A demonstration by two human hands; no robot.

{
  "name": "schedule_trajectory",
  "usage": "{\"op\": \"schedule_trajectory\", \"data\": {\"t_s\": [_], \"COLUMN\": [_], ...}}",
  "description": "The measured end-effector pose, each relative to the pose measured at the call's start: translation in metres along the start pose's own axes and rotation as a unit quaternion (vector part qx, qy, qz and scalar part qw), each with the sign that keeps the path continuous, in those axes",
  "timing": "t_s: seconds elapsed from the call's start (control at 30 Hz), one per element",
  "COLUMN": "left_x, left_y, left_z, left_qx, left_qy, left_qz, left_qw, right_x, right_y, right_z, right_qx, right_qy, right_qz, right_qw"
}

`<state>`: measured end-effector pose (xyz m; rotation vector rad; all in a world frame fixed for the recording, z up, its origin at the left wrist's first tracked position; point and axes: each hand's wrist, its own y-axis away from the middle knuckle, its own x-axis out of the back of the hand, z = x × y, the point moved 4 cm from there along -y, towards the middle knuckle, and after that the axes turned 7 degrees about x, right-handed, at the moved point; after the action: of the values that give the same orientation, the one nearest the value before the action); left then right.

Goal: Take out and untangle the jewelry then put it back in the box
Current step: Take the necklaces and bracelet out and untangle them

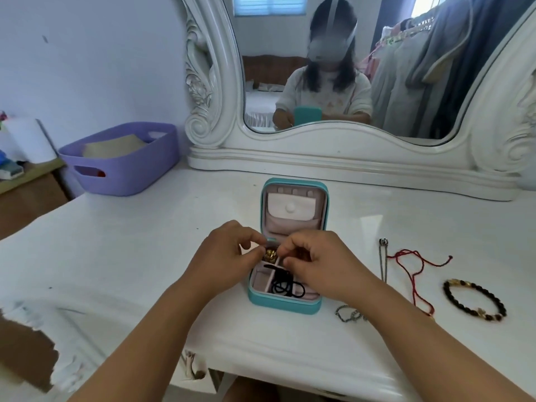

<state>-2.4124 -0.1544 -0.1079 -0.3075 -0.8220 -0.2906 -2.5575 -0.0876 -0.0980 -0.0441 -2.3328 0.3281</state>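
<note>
Centre of frame: my left hand [229,250] and right hand [313,261] pinch a gold-beaded piece [269,254] over the open teal box [285,304], keeping slack above its compartments | lower right: untangled beaded bracelet [474,300] and red cord [414,274] parked aside.

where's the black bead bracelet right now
In the head view the black bead bracelet lies on the white table, far right, beside the red cord.

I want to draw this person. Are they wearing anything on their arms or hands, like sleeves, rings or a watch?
No. The left hand and right hand are bare, with no rings, and both forearms show no sleeves, watch or bracelet. The fingernails look short and plain.
</note>
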Motion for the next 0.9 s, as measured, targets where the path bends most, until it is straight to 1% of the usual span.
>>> {"op": "schedule_trajectory", "data": {"t_s": [0.1, 0.2, 0.23, 0.3, 0.4, 0.47, 0.53, 0.6, 0.67, 0.8, 0.9], "left_x": [-0.004, -0.005, -0.004, -0.001, 0.010, 0.020, 0.028, 0.036, 0.042, 0.049, 0.051], "left_y": [-0.005, -0.010, -0.012, -0.014, -0.012, -0.009, -0.007, -0.006, -0.007, -0.012, -0.014], "left_z": [0.005, 0.012, 0.013, 0.013, 0.019, 0.030, 0.043, 0.055, 0.064, 0.075, 0.082], "left_qx": [0.000, -0.014, -0.015, -0.010, 0.004, -0.002, -0.024, -0.042, -0.053, -0.063, -0.067], "left_qy": [-0.005, -0.059, -0.059, 0.000, 0.162, 0.245, 0.296, 0.325, 0.343, 0.360, 0.372], "left_qz": [0.013, 0.030, 0.036, 0.038, 0.020, 0.002, -0.002, 0.006, 0.019, 0.046, 0.061], "left_qw": [1.000, 0.998, 0.998, 0.999, 0.987, 0.970, 0.955, 0.945, 0.938, 0.929, 0.924], "right_x": [-0.001, -0.001, -0.001, 0.001, 0.006, 0.010, 0.012, 0.014, 0.017, 0.020, 0.028], "right_y": [-0.004, -0.007, -0.007, -0.007, -0.009, -0.010, -0.011, -0.012, -0.012, -0.012, -0.011], "right_z": [0.001, 0.002, 0.003, 0.002, -0.001, -0.004, -0.009, -0.015, -0.023, -0.026, -0.025], "right_qx": [-0.005, -0.006, -0.005, 0.001, 0.000, -0.009, -0.011, -0.013, -0.013, -0.005, -0.004], "right_qy": [0.002, 0.000, -0.003, -0.011, -0.055, -0.120, -0.207, -0.297, -0.351, -0.354, -0.366], "right_qz": [0.007, 0.016, 0.021, 0.036, 0.075, 0.086, 0.075, 0.056, 0.036, 0.015, 0.036], "right_qw": [1.000, 1.000, 1.000, 0.999, 0.996, 0.989, 0.975, 0.953, 0.936, 0.935, 0.930]}}
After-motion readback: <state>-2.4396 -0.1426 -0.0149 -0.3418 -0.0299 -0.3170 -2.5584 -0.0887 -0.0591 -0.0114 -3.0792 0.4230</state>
